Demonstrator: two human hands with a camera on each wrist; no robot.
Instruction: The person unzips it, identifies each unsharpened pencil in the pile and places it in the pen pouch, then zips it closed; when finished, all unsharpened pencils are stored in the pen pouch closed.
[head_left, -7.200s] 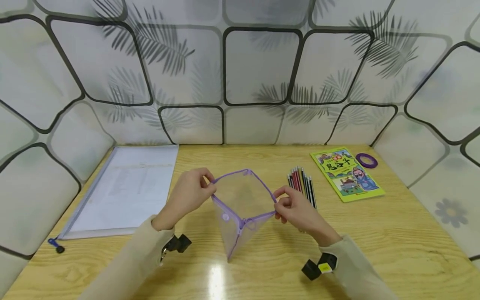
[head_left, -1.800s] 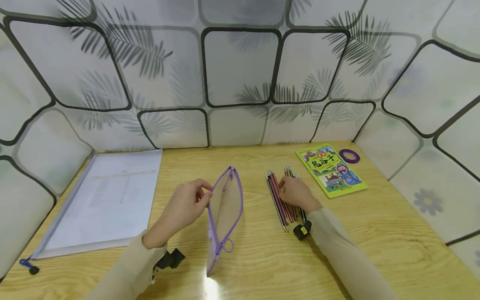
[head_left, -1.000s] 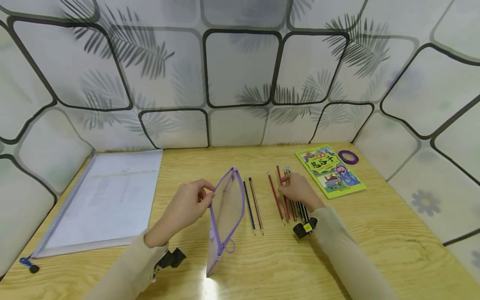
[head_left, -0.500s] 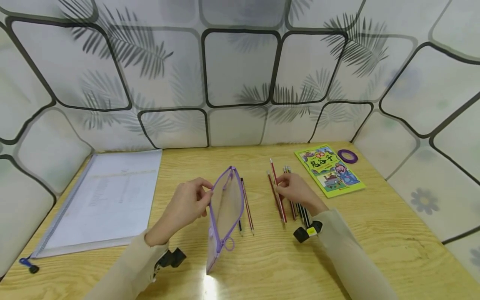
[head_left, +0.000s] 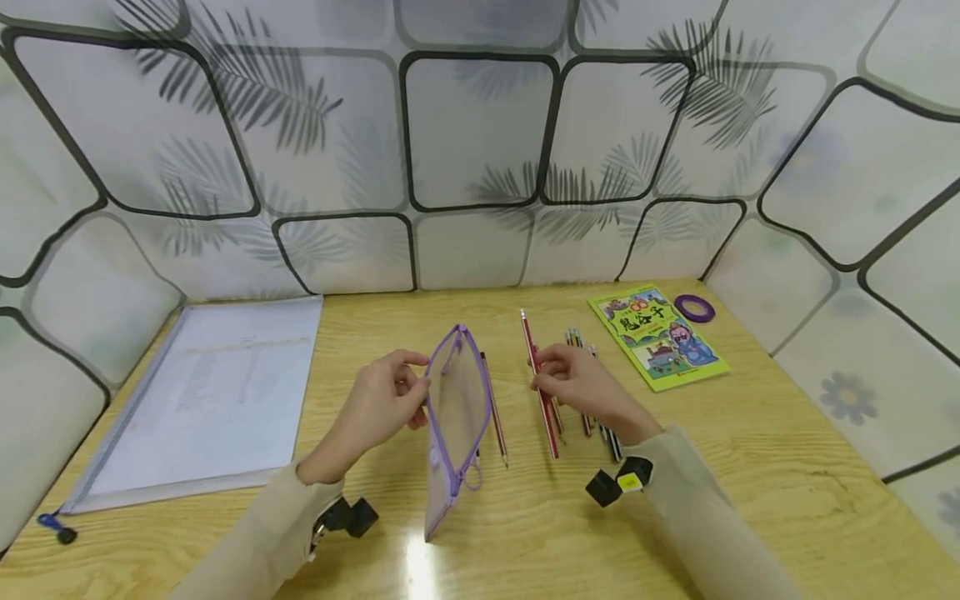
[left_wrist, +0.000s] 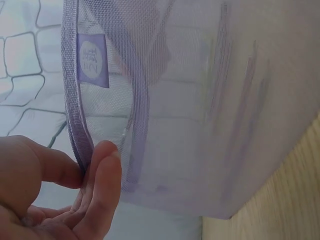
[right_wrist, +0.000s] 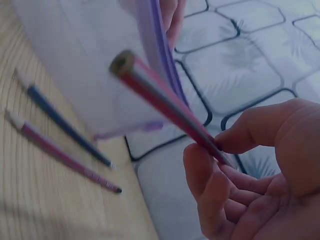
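Note:
My left hand (head_left: 382, 400) pinches the left edge of a translucent mesh zipper pouch (head_left: 441, 500) with purple trim. The pouch stands upright with its mouth spread; a purple label (left_wrist: 94, 61) shows inside the rim in the left wrist view. To its right, my right hand (head_left: 588, 387) pinches a red striped pencil (head_left: 547, 425) between thumb and fingers, raised off the table. Its flat, unsharpened end faces the camera in the right wrist view. A blue pencil (right_wrist: 70, 127) and a dark-red pencil (right_wrist: 62, 156) lie beside the pouch, the blue one mostly behind it in the head view.
Several more pencils (head_left: 587, 422) lie below and behind my right hand. A yellow-green comic-style book (head_left: 660, 340) and a purple tape roll (head_left: 694, 308) sit at the back right. A clear document folder (head_left: 217, 400) with papers lies at the left.
My right hand left the pouch rim for the pencil bundle. Two pencils now lie beside the pouch; the red pencil has been picked up and moved left. My left hand keeps its pinch on the pouch.

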